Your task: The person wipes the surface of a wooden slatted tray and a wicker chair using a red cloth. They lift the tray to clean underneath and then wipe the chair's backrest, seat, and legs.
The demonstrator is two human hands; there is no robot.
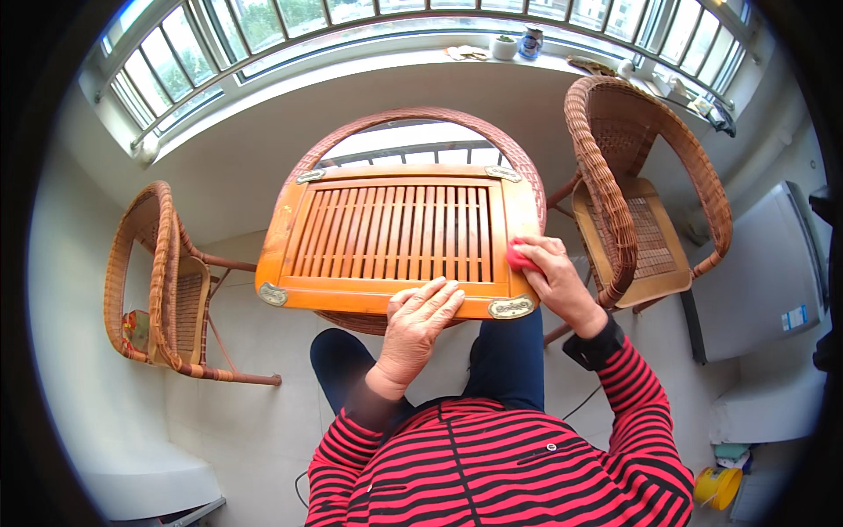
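A wooden slatted tray (395, 298), orange-brown with ornate metal corner plates, lies on a round glass-topped wicker table (421, 141) and overhangs its near side. My right hand (556, 277) grips a red cloth or sponge (521, 255) and presses it on the tray's right border. Most of the red piece is hidden under the fingers. Flat on the near border, right of the middle, rests my left hand (421, 323), its fingers close together and pointing up toward the slats. Nothing shows in that hand besides the tray edge beneath it.
Wicker armchairs stand at left (161, 277) and right (625, 197) of the table. Beyond, a windowsill (395, 68) carries a white plant pot (504, 48) and a drink can (531, 42). A grey-lidded appliance (757, 277) is at far right, with a yellow bucket (716, 487) below.
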